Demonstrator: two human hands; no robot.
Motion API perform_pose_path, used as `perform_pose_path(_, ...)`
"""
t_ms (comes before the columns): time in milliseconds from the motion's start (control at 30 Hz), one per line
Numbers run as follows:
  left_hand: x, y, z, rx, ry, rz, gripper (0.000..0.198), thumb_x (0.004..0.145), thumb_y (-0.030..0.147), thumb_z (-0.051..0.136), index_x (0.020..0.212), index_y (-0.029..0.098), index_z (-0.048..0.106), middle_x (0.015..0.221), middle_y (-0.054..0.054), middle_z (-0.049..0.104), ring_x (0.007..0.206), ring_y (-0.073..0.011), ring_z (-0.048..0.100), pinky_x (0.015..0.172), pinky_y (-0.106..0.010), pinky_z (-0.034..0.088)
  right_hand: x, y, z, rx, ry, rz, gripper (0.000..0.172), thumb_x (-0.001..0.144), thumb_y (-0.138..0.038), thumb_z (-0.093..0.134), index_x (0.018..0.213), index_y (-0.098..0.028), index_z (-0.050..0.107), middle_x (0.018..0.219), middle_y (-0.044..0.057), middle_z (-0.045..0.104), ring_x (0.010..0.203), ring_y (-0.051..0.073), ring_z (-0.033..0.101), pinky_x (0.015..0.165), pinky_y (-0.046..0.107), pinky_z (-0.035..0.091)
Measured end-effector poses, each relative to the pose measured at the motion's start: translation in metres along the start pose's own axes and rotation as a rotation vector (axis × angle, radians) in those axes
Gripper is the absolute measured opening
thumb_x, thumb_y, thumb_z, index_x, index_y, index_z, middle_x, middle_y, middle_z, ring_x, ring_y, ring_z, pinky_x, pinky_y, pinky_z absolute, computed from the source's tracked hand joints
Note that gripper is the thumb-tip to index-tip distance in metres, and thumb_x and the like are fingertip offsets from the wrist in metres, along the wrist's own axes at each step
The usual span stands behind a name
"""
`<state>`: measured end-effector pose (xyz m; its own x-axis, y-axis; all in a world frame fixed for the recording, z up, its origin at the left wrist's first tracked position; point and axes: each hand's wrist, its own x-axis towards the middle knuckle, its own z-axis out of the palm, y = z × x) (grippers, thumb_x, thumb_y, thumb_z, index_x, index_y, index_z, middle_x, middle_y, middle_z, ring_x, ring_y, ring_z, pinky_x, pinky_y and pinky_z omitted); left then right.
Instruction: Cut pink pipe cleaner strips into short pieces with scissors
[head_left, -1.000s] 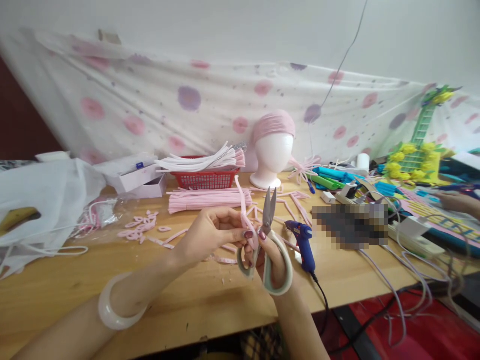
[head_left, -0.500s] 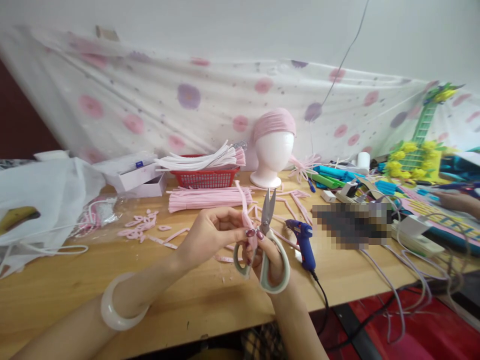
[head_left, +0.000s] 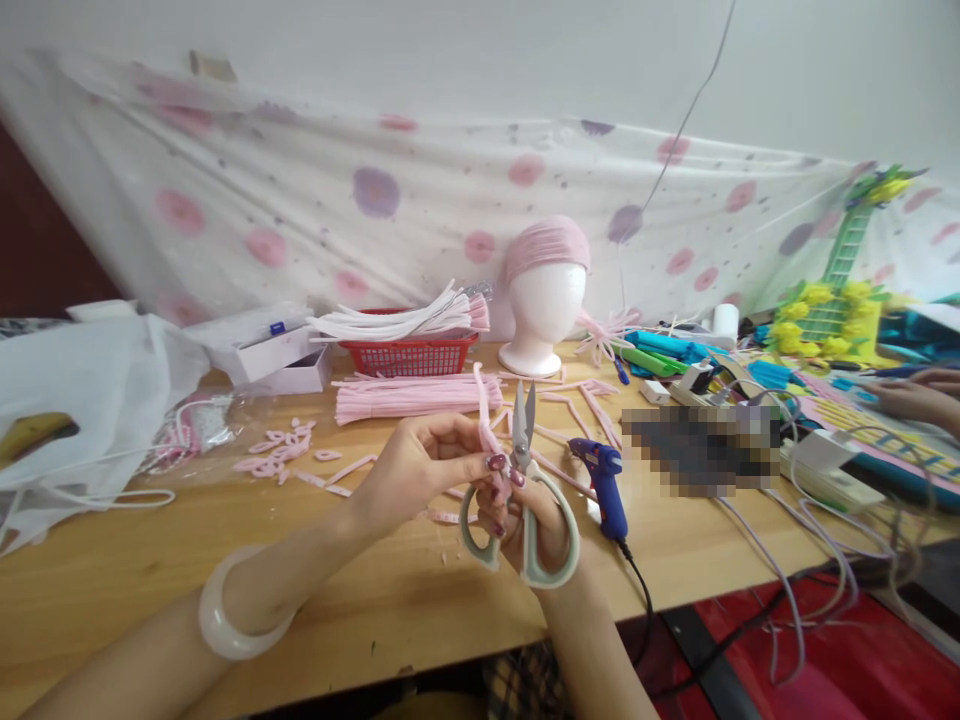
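Pinched in my left hand (head_left: 439, 460) is a pink pipe cleaner (head_left: 484, 395), its upper end sticking up above my fingers. My right hand (head_left: 544, 520) grips a pair of scissors (head_left: 523, 440) with pale grey-green handles; the blades point up and stand slightly apart. The fingertips of both hands meet around the lower part of the pipe cleaner, so its bottom end is partly hidden. Just right of the scissors lies a blue glue gun (head_left: 606, 485). Small looped pink pieces (head_left: 277, 450) are on the table to the left of my hands.
Behind my hands lies a bundle of pink pipe cleaners (head_left: 412, 398), with a red basket (head_left: 409, 358) of white and pink ones beyond. A white foam head (head_left: 544, 310) stands beside it. Cables and power strips (head_left: 832, 475) spread at right, near another person's hand (head_left: 926, 400).
The scissors' handles have spread a little wider, and the blades have tipped slightly left. My left hand keeps its pinch. At far right, the other person's hands have come further into view.
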<state>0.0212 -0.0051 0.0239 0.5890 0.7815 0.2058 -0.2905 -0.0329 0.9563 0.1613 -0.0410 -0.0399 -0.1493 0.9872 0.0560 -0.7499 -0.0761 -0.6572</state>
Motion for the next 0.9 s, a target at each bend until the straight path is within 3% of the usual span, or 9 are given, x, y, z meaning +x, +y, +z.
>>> perform_pose_path(467,0.003,-0.001,-0.007,-0.015,-0.071,-0.026,0.019,0.074,0.027,0.078,0.075,0.012,0.066,0.07,-0.004,0.072,0.061,-0.0157,0.069,0.062,-0.029,0.059,0.003,0.004,-0.004,0.105,-0.024,0.064,0.024,0.062,-0.022,0.086,0.07,-0.016,0.064,0.057,-0.004,0.059,0.048,0.004,0.051,0.044,0.011,0.043)
perform_pose_path(600,0.006,0.001,-0.01,0.005,-0.035,-0.002,0.021,0.074,0.03,0.078,0.073,0.011,0.068,0.069,-0.004,0.072,0.061,-0.0155,0.069,0.063,-0.029,0.059,0.002,0.003,-0.003,0.112,-0.028,0.083,0.024,0.062,-0.018,0.084,0.071,-0.016,0.062,0.06,-0.004,0.059,0.05,0.004,0.05,0.045,0.01,0.042)
perform_pose_path(800,0.006,0.001,-0.011,-0.002,0.0,-0.058,0.021,0.075,0.033,0.076,0.072,0.013,0.07,0.071,-0.005,0.073,0.061,-0.0151,0.068,0.066,-0.029,0.058,0.0,0.004,0.002,0.063,0.036,0.121,0.029,0.062,-0.032,0.084,0.07,-0.015,0.062,0.055,-0.003,0.055,0.048,0.005,0.047,0.041,0.011,0.038)
perform_pose_path(900,0.007,0.002,-0.014,0.033,0.068,-0.011,0.019,0.07,0.029,0.081,0.073,0.014,0.069,0.07,-0.003,0.073,0.065,-0.0137,0.069,0.068,-0.025,0.057,-0.005,0.003,0.002,-0.088,0.07,0.011,0.029,0.068,-0.04,0.078,0.072,-0.016,0.062,0.049,-0.005,0.05,0.04,0.006,0.039,0.036,0.014,0.034)
